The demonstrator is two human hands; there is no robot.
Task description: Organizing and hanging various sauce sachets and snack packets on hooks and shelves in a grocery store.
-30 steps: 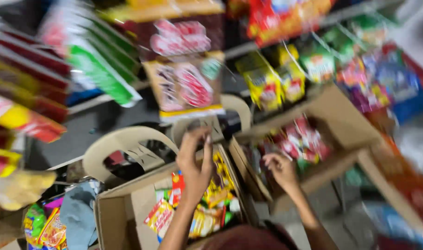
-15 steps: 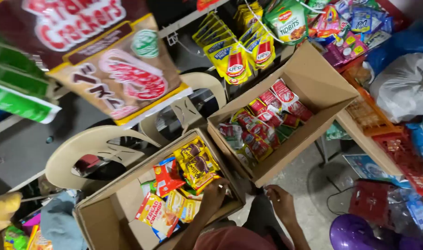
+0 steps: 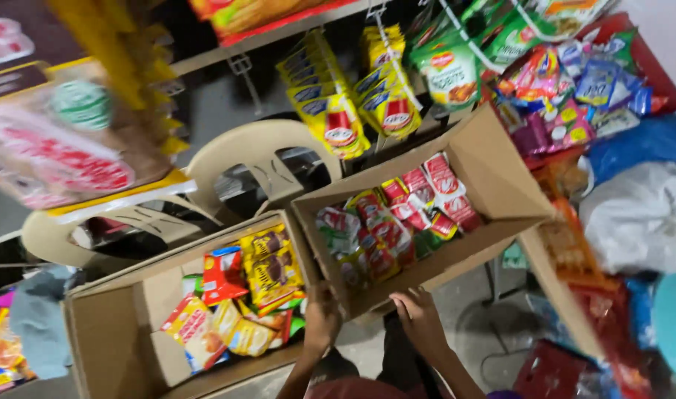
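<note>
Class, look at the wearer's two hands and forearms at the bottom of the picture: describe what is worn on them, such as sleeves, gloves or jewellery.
Both the left hand and the right hand are bare, with no gloves. The forearms are uncovered as far as the picture's lower edge, so no sleeves show. No watch, bracelet or ring can be made out, though the frame is slightly blurred.

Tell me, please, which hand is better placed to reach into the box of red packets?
The right hand, probably. It rests on the near edge of the box of red packets, just below the packets. The left hand sits at the corner between the two boxes, nearer the box of yellow packets.
</note>
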